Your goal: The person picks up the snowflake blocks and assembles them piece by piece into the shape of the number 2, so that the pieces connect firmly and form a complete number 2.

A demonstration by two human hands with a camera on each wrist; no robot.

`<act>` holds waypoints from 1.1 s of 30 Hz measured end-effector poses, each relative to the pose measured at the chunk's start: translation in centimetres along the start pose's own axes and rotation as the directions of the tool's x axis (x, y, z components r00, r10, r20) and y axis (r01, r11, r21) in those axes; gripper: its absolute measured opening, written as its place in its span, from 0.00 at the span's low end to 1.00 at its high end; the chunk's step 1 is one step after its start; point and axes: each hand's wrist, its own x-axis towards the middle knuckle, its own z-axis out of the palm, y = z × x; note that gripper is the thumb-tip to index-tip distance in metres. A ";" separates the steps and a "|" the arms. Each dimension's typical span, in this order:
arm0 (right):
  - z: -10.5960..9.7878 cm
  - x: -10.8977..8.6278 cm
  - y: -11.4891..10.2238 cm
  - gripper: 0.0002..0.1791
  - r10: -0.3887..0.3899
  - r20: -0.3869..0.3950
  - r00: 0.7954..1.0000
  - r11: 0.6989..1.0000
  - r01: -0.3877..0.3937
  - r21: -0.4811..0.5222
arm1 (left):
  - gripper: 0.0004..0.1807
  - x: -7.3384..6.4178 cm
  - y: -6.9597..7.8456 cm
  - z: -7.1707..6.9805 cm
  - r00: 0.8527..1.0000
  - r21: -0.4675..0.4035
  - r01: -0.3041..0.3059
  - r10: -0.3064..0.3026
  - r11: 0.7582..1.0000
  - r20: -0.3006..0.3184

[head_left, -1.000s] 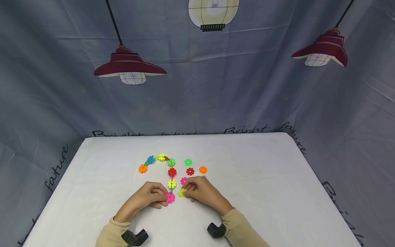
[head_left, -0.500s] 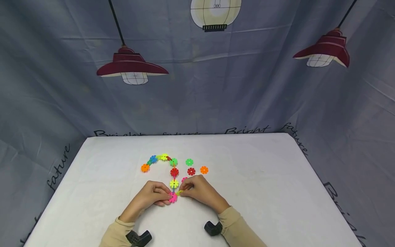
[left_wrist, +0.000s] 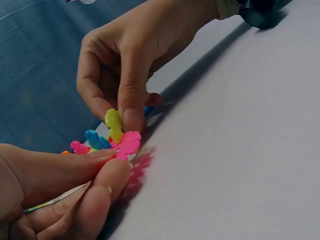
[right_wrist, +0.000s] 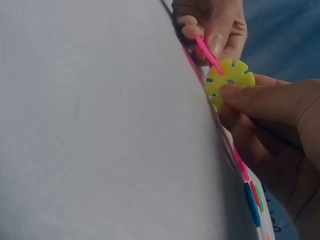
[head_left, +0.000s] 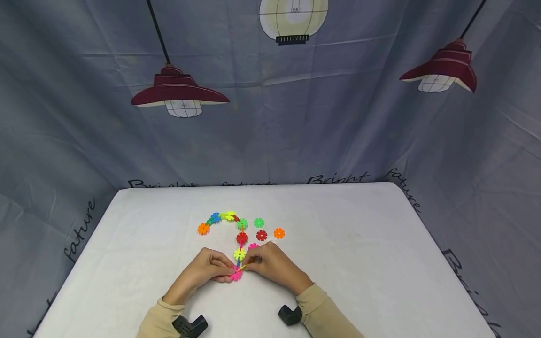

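Observation:
With thumb and fingers, my left hand [head_left: 211, 266] pinches a pink notched plastic disc [head_left: 235, 275] at the near end of a linked chain. Opposite it, my right hand [head_left: 272, 264] pinches a yellow notched disc [right_wrist: 235, 70] on edge. In the right wrist view the yellow disc's rim meets the pink disc's edge at a slot, the two standing crosswise. The chain runs away from me through another yellow disc [head_left: 239, 254], a red disc [head_left: 242, 238] and a green disc [head_left: 242, 224]. It then curves left to an orange disc [head_left: 204, 228].
Loose discs lie right of the chain: green [head_left: 259, 222], red [head_left: 261, 235], orange [head_left: 279, 233] and a partly hidden pink one [head_left: 253, 246]. The white table [head_left: 372, 263] ends at a grey-blue curtain [head_left: 270, 141]. Black wrist devices [head_left: 289, 315] sit at both sleeves.
My right hand has moved left, bringing the yellow disc from apart to the pink disc's edge and turning it edge-on. The chain's far part has shifted slightly right.

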 end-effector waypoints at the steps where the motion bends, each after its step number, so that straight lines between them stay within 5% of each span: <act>1: -0.1 0.0 0.0 0.04 0.007 0.006 1.000 1.000 -0.007 -0.004 | 0.11 0.0 0.1 -0.1 1.000 0.017 -0.004 0.004 1.000 0.000; 8: -0.8 0.0 0.5 0.10 0.118 -0.069 0.991 0.991 -0.122 -0.059 | 0.12 -0.5 0.2 -1.6 1.000 0.105 0.005 -0.003 0.994 -0.023; 13: -0.8 0.5 0.9 0.13 0.228 -0.133 0.964 0.956 -0.248 -0.157 | 0.14 -0.5 -0.2 -2.0 0.999 0.088 0.026 -0.024 0.996 -0.023; 18: -1.0 0.4 0.9 0.10 0.257 -0.129 0.958 0.955 -0.273 -0.118 | 0.16 -0.6 -0.2 -1.8 0.998 0.046 0.058 -0.057 0.997 -0.020; 24: -1.4 0.1 1.0 0.08 0.264 -0.030 0.964 0.961 -0.260 0.089 | 0.15 -0.5 -0.4 -1.4 0.999 0.008 0.051 -0.051 0.999 -0.011; 29: -1.4 -0.1 0.9 0.06 0.292 0.110 0.950 0.880 -0.312 0.357 | 0.15 -0.4 -0.3 -1.3 0.999 0.003 0.035 -0.035 0.999 -0.023; 33: -1.0 0.1 0.8 0.09 0.289 0.132 0.948 0.850 -0.317 0.419 | 0.15 -0.3 -0.2 -1.1 0.999 0.008 0.028 -0.028 1.000 -0.035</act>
